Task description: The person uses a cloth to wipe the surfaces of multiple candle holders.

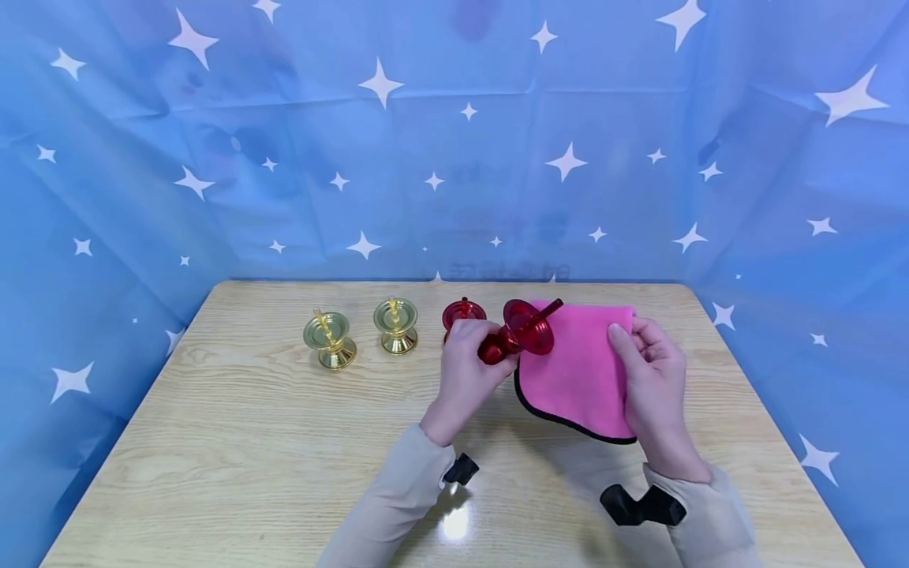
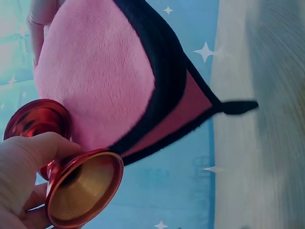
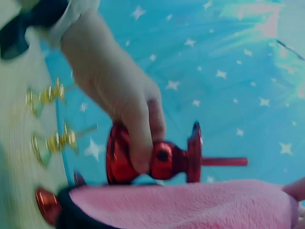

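My left hand (image 1: pixel 467 367) grips a shiny red metal candle holder (image 1: pixel 525 327) by its narrow waist. It is held tilted sideways above the table, its dish and thin central rod pointing right. In the left wrist view its hollow base (image 2: pixel 88 188) faces the camera. My right hand (image 1: pixel 656 386) holds a pink cloth (image 1: pixel 575 375) with black edging by its right side, thumb in front and some fingers hidden behind. The cloth hangs right beside the held holder; whether they touch is unclear. A second red candle holder (image 1: pixel 463 312) stands behind my left hand, partly hidden.
Two gold candle holders (image 1: pixel 328 339) (image 1: pixel 396 325) stand upright on the left half of the wooden table (image 1: pixel 234 442). A blue curtain (image 1: pixel 440 142) with white stars hangs behind the table's far edge and along both sides. Black straps (image 1: pixel 642 506) sit at both sleeves.
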The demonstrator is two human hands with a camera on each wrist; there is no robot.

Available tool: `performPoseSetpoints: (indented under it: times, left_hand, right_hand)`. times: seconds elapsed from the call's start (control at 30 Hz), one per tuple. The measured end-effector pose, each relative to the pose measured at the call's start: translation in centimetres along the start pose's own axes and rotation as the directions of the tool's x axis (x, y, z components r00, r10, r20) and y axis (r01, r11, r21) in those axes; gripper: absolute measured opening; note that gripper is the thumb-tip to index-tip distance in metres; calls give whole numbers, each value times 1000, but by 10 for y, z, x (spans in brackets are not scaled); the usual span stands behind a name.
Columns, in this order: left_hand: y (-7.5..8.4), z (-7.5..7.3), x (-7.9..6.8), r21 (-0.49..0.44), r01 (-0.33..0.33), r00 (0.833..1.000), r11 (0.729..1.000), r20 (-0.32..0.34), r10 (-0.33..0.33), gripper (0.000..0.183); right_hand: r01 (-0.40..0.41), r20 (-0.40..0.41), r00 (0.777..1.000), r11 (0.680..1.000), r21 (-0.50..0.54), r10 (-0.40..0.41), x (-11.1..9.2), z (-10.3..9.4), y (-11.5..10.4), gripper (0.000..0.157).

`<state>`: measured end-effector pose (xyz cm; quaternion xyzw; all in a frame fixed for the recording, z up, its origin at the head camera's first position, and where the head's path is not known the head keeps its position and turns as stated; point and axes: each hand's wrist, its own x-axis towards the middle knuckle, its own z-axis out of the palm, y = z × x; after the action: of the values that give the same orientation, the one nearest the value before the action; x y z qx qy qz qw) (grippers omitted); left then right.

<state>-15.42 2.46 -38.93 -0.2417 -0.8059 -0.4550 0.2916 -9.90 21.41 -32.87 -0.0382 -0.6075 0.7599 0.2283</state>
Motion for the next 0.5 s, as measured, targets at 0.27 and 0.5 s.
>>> performPoseSetpoints:
  times: [0.27, 0.5]
  left_hand:
    - [5, -7, 3, 111, -72, 994, 991, -73, 80, 24]
    - [3, -9, 1, 152, -98, 987, 984, -115, 116, 24]
  right_hand:
    - [-319, 347, 914, 902, 290, 211, -1, 10, 5, 12]
    - [-478, 622, 781, 697, 534, 59, 8, 7, 28, 30]
